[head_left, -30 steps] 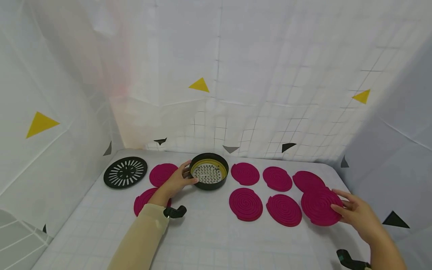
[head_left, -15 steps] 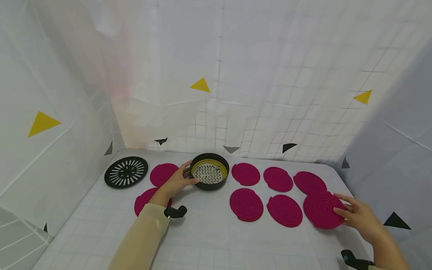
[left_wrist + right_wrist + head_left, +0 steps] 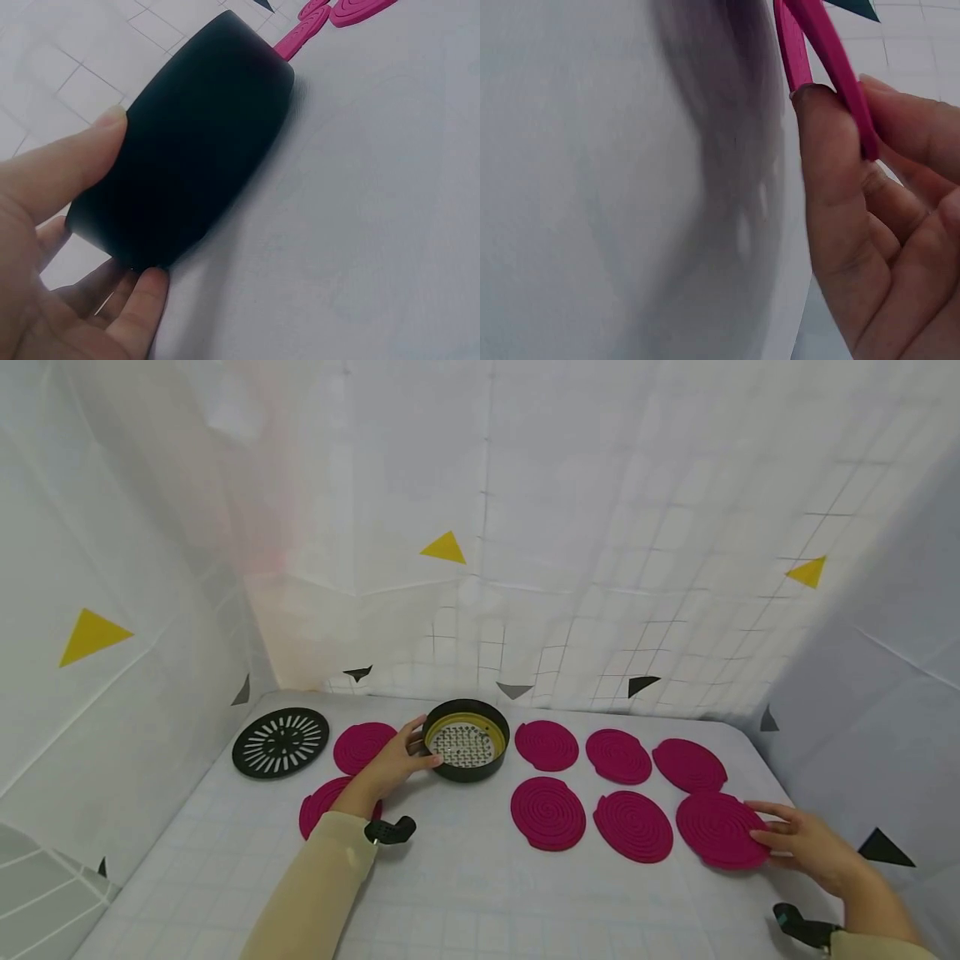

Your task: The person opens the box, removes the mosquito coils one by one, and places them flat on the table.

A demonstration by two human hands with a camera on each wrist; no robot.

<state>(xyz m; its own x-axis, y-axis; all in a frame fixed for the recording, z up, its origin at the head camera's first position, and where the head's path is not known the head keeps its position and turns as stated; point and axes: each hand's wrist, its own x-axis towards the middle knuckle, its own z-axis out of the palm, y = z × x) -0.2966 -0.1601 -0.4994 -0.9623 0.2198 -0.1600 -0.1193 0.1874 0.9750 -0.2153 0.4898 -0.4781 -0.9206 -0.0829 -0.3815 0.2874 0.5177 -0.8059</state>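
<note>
My left hand point(image 3: 393, 763) holds the side of a round black holder point(image 3: 466, 750) with a yellow inner rim and a perforated metal floor; thumb and fingers curl round its black wall point(image 3: 187, 157). My right hand point(image 3: 806, 850) pinches the right edge of a magenta spiral coil point(image 3: 722, 830) low over the table at the front right; in the right wrist view the thumb and fingers point(image 3: 840, 142) clamp the coil's thin edge point(image 3: 810, 45). Several more magenta coils lie flat in two rows, such as one in the middle point(image 3: 547, 812).
A black slotted round lid point(image 3: 281, 742) lies at the back left. Two coils point(image 3: 363, 747) lie left of the holder, one partly under my left forearm. White gridded cloth covers the table point(image 3: 465, 893) and rises as walls on three sides.
My right hand has lowered the front-right coil from a tilted, raised pose to nearly flat on the table, drifting slightly right. The left hand and holder have not moved.
</note>
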